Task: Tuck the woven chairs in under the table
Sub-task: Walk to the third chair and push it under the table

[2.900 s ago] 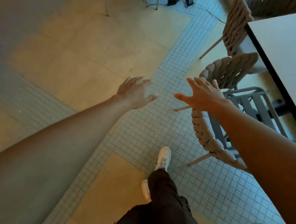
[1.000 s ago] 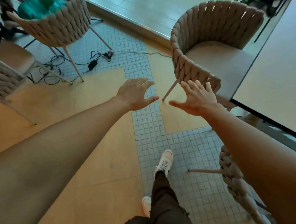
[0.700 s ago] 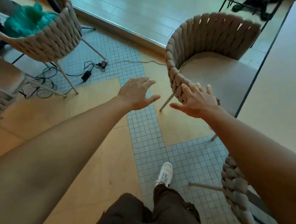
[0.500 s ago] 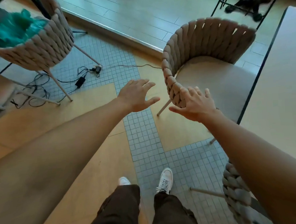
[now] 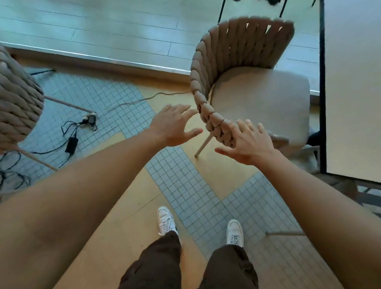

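Observation:
A woven beige chair [image 5: 242,59] with a padded seat stands pulled out from the table [image 5: 356,80], its seat front near the table's black edge. My left hand [image 5: 173,125] is open, fingers spread, just left of the chair's woven arm and apart from it. My right hand [image 5: 250,142] is open too, its fingertips resting on or just over the near end of that woven rim. Neither hand holds anything.
Another woven chair [image 5: 8,105] stands at the far left, with cables and a power adapter [image 5: 71,144] on the tiled floor beside it. A chair leg [image 5: 284,234] pokes out low on the right. A raised floor step [image 5: 92,55] runs behind. My feet stand below.
I have stepped closer to the chair. Both open hands have come nearer its woven arm, and the right hand now reaches the rim.

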Available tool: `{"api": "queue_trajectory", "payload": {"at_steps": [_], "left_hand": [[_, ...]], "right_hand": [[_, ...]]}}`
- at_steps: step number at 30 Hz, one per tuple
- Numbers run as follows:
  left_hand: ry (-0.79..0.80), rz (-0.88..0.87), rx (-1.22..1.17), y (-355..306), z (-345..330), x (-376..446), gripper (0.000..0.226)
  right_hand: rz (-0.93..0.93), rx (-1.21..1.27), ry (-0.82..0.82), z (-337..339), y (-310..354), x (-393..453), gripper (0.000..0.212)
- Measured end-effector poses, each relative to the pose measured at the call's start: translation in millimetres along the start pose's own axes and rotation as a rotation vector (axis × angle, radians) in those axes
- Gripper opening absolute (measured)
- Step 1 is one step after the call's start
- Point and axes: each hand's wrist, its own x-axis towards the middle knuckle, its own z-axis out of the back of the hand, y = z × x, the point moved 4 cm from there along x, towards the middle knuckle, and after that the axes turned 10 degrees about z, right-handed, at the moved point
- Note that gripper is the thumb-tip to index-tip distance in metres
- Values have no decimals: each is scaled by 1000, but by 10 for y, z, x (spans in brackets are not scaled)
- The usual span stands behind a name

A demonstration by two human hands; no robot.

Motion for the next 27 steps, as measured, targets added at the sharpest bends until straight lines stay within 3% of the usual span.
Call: {"api": "queue_trajectory", "payload": {"at_steps": [13, 27], "left_hand": [[41, -361, 202, 456, -7, 756, 75], [104, -659, 259, 186, -69, 1989, 74]], "right_hand": [[-194, 124, -31, -234, 128, 445, 106], [-245, 208, 64, -332, -186, 1134, 107]]}}
